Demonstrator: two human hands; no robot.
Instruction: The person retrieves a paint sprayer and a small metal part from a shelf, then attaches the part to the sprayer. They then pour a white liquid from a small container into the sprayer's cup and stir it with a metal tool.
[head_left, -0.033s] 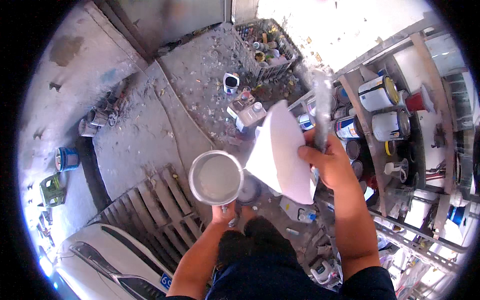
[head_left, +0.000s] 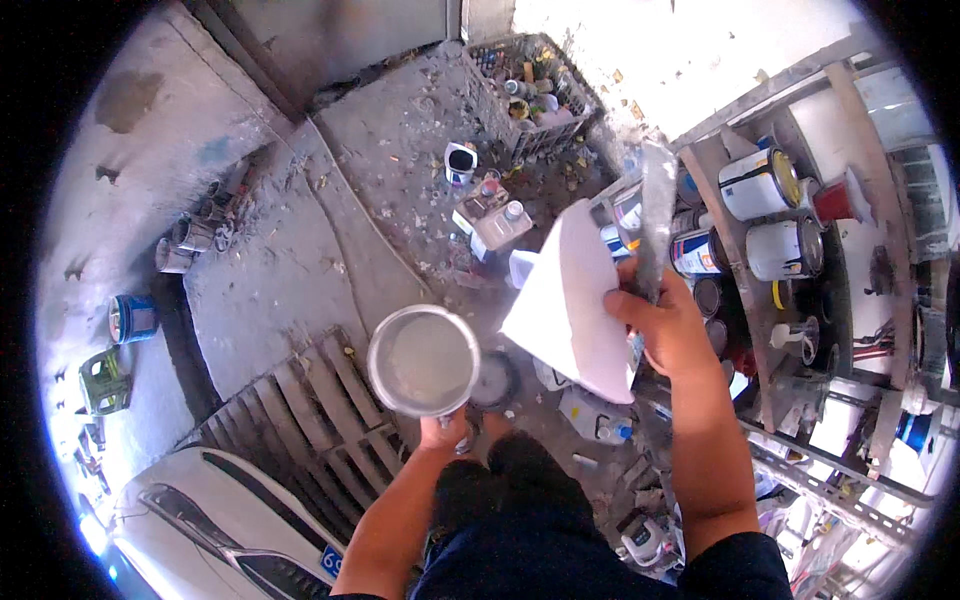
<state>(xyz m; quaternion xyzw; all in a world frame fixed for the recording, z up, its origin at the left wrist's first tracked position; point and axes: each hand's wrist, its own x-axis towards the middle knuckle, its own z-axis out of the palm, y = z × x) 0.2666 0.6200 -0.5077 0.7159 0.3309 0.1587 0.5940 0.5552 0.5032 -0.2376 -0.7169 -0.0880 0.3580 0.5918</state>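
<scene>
My left hand [head_left: 443,430] is closed around the lower part of a round metal cup [head_left: 473,340], which has pale, cloudy liquid [head_left: 428,362] in it. A bit of metal fitting shows beside those fingers. In my right hand [head_left: 665,325] are a white paper cone [head_left: 570,310], like a paint strainer, and a flat, smeared metal strip [head_left: 656,210] standing up past the thumb. The cone lies tilted, its narrow tip pointing at the cup's right rim with a small gap between them. My right fingers are partly hidden behind the cone and strip.
Paint cans [head_left: 760,185] crowd the shelf rack [head_left: 730,265] on the right. On the floor ahead are plastic bottles [head_left: 503,228], an open can [head_left: 460,165] and a crate [head_left: 545,140] of rubbish. A wooden pallet [head_left: 290,405] and white car [head_left: 215,510] are at left.
The cup has shifted slightly left and down. The cone and strip have moved a little to the right, so the cone's tip is now apart from the cup's rim.
</scene>
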